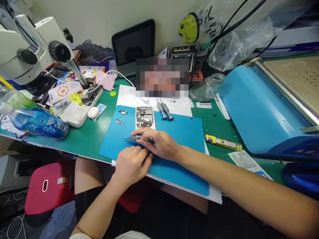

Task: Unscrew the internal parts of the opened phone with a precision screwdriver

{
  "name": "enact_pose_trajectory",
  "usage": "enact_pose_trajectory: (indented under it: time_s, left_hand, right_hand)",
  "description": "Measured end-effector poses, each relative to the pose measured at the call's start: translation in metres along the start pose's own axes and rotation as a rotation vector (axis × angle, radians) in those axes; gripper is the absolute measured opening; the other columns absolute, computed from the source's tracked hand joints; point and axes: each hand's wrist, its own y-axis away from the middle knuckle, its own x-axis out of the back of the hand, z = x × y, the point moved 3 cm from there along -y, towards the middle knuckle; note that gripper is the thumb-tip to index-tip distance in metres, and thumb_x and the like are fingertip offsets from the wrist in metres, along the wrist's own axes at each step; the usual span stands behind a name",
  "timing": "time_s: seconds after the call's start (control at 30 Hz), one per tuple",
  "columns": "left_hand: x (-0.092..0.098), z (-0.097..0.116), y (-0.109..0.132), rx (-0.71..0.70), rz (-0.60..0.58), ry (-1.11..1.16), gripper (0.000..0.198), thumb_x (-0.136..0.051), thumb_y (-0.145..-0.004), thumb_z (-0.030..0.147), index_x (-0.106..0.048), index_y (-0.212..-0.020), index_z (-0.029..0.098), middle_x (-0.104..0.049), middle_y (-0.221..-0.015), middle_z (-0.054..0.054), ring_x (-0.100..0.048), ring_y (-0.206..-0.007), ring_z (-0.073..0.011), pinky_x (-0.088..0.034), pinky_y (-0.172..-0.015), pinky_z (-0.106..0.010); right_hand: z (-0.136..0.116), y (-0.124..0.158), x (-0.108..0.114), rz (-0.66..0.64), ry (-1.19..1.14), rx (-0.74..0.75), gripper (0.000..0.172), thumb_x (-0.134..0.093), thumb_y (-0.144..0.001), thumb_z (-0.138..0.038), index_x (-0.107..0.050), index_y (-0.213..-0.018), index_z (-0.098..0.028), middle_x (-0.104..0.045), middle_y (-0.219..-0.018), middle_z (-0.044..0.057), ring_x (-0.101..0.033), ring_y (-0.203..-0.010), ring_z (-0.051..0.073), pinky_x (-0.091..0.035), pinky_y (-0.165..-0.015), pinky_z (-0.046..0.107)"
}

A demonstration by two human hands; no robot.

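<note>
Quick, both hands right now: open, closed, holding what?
Left hand: curled shut on the blue mat; contents hidden.
Right hand: grip closed on a grey screwdriver.

Both arms (224,186) are bare from wrist to elbow. The left grip (132,164) wears a thin pale ring (135,151) on one finger; the right grip (159,144) is bare. Black shorts (87,199) cover the lap, and a white shirt (79,236) edge shows at the bottom.
</note>
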Motion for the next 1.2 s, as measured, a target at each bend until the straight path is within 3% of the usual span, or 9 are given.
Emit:
enact_pose_trajectory:
  time_s: [0.9, 1.2]
  left_hand:
    - [-0.0022, 0.0, 0.0018, 0.006, -0.015, 0.024, 0.031, -0.05, -0.103, 0.026, -0.064, -0.076, 0.019, -0.061, -0.067, -0.002, -0.058, -0.061, -0.016, -0.038, -0.058, -0.034]
    - [-0.0032, -0.0003, 0.002, 0.021, -0.007, 0.085, 0.03, -0.051, -0.102, 0.025, -0.066, -0.077, 0.018, -0.061, -0.067, -0.003, -0.057, -0.061, -0.017, -0.037, -0.057, -0.034]
  right_hand:
    - [0.0018, 0.0014, -0.002, -0.048, 0.014, -0.037, 0.02, -0.058, -0.099, -0.015, -0.044, -0.109, -0.027, -0.074, -0.117, 0.009, -0.077, -0.1, 0.019, -0.067, -0.079, 0.034]
    - [0.0008, 0.0008, -0.0003, -0.021, -0.022, -0.026, 0.023, -0.06, -0.098, -0.014, -0.045, -0.11, -0.027, -0.074, -0.115, 0.007, -0.075, -0.107, 0.02, -0.068, -0.082, 0.035]
